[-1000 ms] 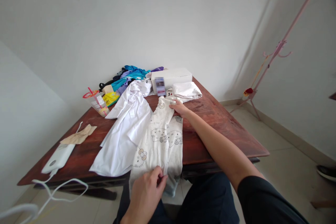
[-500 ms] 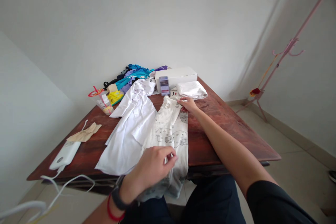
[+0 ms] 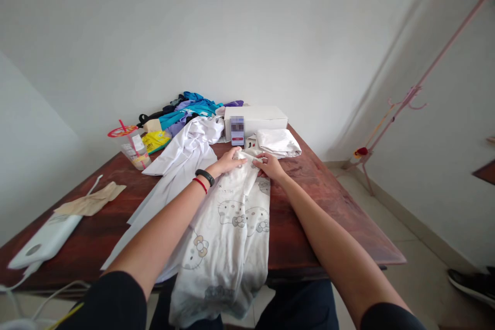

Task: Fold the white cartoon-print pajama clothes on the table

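Note:
Pale pajama pants [image 3: 235, 216] with a grey cartoon-cat print lie lengthwise before me, the near end drooping over the table's front edge. My left hand [image 3: 229, 161] is closed on the far left corner, thumb lying on the cloth. At the far right corner my right hand [image 3: 269, 166] pinches the edge between thumb and fingers. A white shirt [image 3: 170, 185] is spread left of the pants, partly covered by my left forearm. Just beyond my hands sits a folded white garment [image 3: 279, 142].
A phone [image 3: 237, 131] leans upright against a white box [image 3: 261, 116]. Heaped clothes [image 3: 193, 111], a yellow packet [image 3: 157, 140] and a plastic cup with a straw [image 3: 133, 149] stand at the back left. A cabled white power bank [image 3: 46, 242] lies nearer. A pink rack [image 3: 398, 103] stands right.
My left hand has moved from above the near part of the pants to their far left corner and closed there. My right hand stays at the far right corner. The view has shifted slightly.

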A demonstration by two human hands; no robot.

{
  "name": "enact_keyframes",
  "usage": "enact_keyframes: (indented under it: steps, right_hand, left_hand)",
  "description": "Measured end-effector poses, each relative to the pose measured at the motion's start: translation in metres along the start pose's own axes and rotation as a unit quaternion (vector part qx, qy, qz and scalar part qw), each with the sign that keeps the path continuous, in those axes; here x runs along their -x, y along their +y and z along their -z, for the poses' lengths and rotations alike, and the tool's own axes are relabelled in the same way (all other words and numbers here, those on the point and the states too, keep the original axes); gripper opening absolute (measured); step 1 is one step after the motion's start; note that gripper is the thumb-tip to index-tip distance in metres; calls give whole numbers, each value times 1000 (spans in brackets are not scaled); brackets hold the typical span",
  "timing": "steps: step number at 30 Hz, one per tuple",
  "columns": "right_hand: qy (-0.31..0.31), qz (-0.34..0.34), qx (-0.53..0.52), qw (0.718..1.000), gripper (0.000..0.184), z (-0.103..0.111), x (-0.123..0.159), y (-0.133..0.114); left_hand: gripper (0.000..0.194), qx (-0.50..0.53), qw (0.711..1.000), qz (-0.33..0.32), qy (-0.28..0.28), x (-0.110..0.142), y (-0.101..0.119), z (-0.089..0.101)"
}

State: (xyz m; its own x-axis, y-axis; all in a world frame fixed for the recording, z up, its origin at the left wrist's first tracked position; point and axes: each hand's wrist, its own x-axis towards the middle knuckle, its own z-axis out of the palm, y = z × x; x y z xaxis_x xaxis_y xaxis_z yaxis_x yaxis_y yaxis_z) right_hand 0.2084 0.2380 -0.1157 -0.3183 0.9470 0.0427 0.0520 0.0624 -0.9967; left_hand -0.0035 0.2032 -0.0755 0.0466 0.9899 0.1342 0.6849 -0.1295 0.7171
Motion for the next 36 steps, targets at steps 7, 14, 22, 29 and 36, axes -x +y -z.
enact_keyframes:
  steps: [7, 14, 22, 29, 36]
  right_hand:
    - [65, 22, 67, 995, 36, -4, -7, 18]
    - [101, 43, 126, 986, 34, -10, -2, 14]
    - [62, 28, 125, 990, 50, -12, 5, 9]
    - [59, 88, 201, 974, 33, -8, -2, 19]
    - [72, 85, 228, 967, 22, -10, 0, 17]
  left_hand:
    - [45, 43, 997, 17, 65, -16, -35, -10]
    - [29, 73, 986, 12, 148, -22, -45, -15]
    - [39, 164, 969, -11, 183, -24, -50, -20]
    - [83, 183, 969, 23, 162, -27, -58, -26]
    - [61, 150, 973, 34, 173, -21, -49, -20]
